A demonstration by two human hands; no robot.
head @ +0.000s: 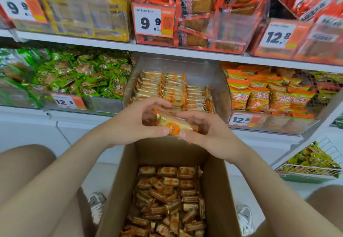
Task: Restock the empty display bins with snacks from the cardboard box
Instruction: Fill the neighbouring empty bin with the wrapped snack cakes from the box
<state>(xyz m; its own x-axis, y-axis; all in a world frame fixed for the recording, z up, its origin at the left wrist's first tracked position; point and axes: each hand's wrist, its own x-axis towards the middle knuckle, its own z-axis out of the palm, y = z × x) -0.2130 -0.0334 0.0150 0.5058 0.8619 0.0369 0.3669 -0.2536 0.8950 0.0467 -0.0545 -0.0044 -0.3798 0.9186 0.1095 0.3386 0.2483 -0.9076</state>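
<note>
White shelving (185, 51) packed with snacks fills the background, its clear plastic bins fronted by orange-and-white price tags (154, 21). On the lower shelf, crinkled green packets (74, 73) fill the bin at left and glossy orange-and-yellow bags (259, 92) the one at right. Between them, a clear display bin (219, 80) holds neat rows of slim, orange-trimmed wrapped snacks (167, 90), with open room above them. In the foreground an open brown cardboard box (219, 190) stands on the pale floor between the person's knees, a loose jumble of the same wrapped snacks (167, 199) lying deep inside; grey-white sneakers (96, 207) flank it. Above the box's far edge, directly in front of the display bin, the left hand (130, 123) and right hand (207, 131) meet, both closed around a small bundle of wrapped snacks (174, 123), transparent film with an orange round mark, pinched between thumbs and fingertips and partly blocking the bin's front rows.
</note>
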